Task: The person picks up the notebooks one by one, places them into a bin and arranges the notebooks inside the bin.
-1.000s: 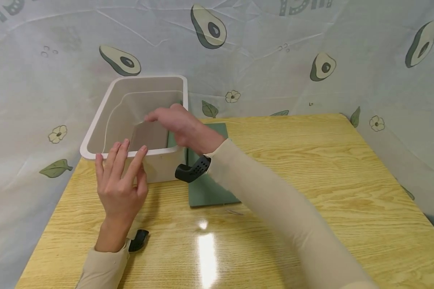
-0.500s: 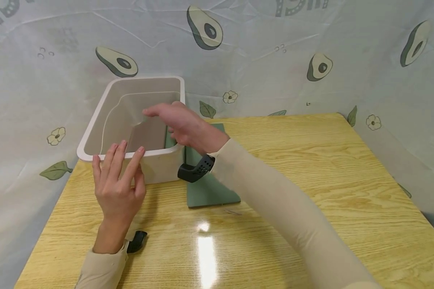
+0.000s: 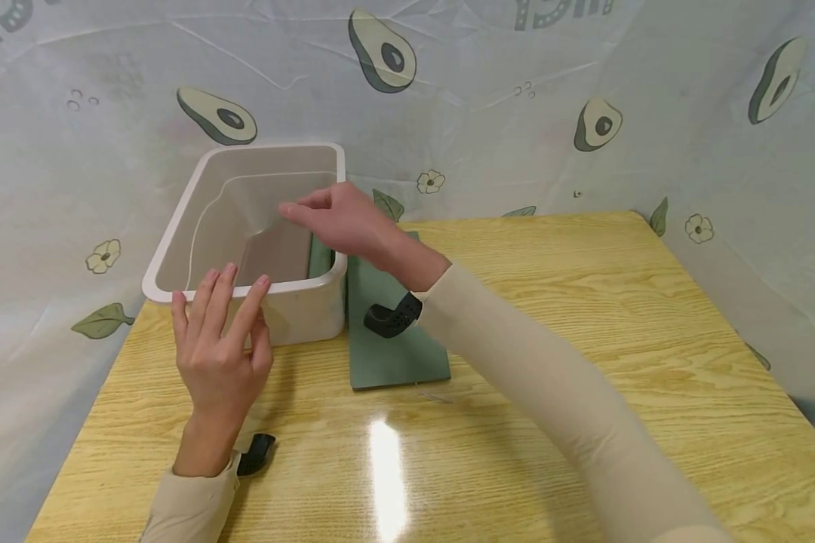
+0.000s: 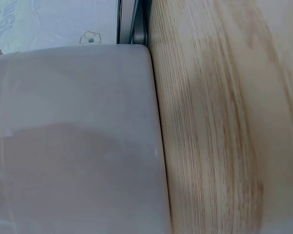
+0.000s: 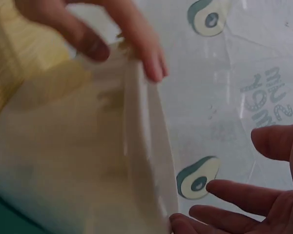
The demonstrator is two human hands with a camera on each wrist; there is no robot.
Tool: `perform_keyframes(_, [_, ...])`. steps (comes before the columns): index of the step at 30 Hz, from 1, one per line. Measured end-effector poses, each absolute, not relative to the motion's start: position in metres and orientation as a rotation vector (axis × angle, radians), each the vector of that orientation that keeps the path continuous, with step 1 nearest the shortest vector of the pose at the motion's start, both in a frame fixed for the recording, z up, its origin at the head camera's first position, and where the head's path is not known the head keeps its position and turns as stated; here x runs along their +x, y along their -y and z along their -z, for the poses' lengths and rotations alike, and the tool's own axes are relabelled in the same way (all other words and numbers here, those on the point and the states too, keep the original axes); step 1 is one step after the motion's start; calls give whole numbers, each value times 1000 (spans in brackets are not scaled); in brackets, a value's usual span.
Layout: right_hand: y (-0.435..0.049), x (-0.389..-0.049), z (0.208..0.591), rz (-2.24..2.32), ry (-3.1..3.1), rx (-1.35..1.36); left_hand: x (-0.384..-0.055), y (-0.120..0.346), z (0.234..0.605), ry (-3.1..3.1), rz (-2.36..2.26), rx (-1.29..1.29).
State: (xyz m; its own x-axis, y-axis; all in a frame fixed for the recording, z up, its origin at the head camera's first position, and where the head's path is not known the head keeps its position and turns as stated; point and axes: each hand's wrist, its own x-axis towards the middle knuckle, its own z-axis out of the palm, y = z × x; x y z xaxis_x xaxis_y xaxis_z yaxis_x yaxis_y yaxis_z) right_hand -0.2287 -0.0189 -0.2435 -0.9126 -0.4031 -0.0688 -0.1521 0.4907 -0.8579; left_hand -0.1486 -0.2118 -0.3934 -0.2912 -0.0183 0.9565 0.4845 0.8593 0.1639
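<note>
**Nothing gripped at either end right now**

Head cam feed on my side, 12 o'clock at the back. Nearest me is the left hand (image 3: 220,362), fingers straight and spread, tips up at the front rim of a deep, off-white plastic bin (image 3: 309,313). It isn't clutching anything; I reckon it's there to steady the thing.

From that hand, the bin sits right at 12 to 1. At 3 there's a flat, dark green rectangular board (image 3: 397,354) lying on the yellow wood-grain table (image 3: 652,339), just beside the bin, maybe so it's within reach.

Further up, the right hand (image 3: 353,219) is over the bin's right wall, thumb apart from loosely bent fingers, nothing in them that I can see. Can't tell if a fingertip touches the rim. From there the bin's inside opens at 8 to 9, with a dark green strip (image 3: 320,260) along its right side at 7, possibly put there to leave the rest free.

Behind it all hangs a pale avocado-print cloth (image 3: 489,90).
</note>
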Motion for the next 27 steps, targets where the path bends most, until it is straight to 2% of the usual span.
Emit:
perform_keyframes(10, [0, -231, 250, 776, -2899, -758, -148, 211, 394, 1807, 511, -356])
perform_keyframes(18, [-24, -231, 262, 191, -2962, -1121, -148, 212, 396, 1804, 503, -354])
perform_keyframes(27, [-48, -233, 269, -25, -3053, -1179, -149, 215, 397, 1816, 494, -357])
